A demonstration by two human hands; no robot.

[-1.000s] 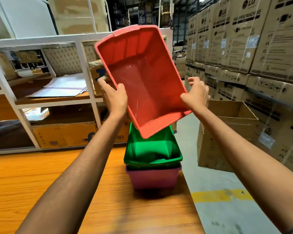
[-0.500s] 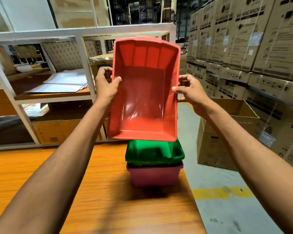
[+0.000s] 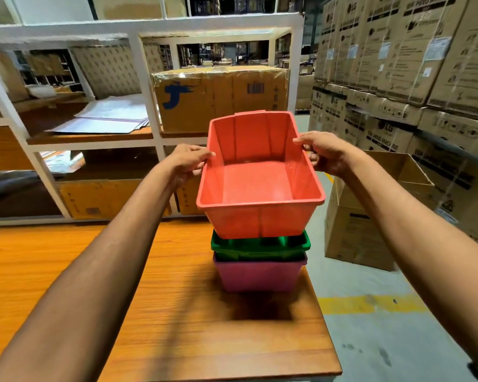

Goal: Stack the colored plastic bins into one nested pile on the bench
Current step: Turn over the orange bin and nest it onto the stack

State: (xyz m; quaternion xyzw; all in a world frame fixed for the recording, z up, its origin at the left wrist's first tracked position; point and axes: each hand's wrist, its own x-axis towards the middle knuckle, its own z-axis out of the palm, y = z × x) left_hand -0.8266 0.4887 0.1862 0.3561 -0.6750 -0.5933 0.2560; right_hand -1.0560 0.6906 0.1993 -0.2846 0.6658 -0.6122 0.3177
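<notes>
I hold a red plastic bin [image 3: 255, 186] upright, its open side up, its bottom dipping into the green bin [image 3: 260, 248] below. My left hand [image 3: 189, 162] grips its left rim and my right hand [image 3: 322, 151] grips its right rim. The green bin sits nested in a pink bin [image 3: 258, 275], which stands on the wooden bench [image 3: 155, 312] near its right edge. Most of the green bin's inside is hidden by the red one.
A white metal shelf rack [image 3: 146, 106] with a taped cardboard box [image 3: 221, 97] and papers stands behind the bench. An open carton [image 3: 370, 213] sits on the floor to the right, with stacked appliance cartons [image 3: 414, 64] beyond. A yellow floor line [image 3: 370, 304] runs beside the bench.
The red bin has turned from tilted toward me to upright and has come down onto the green bin. Both hands moved down with it, still on its side rims.
</notes>
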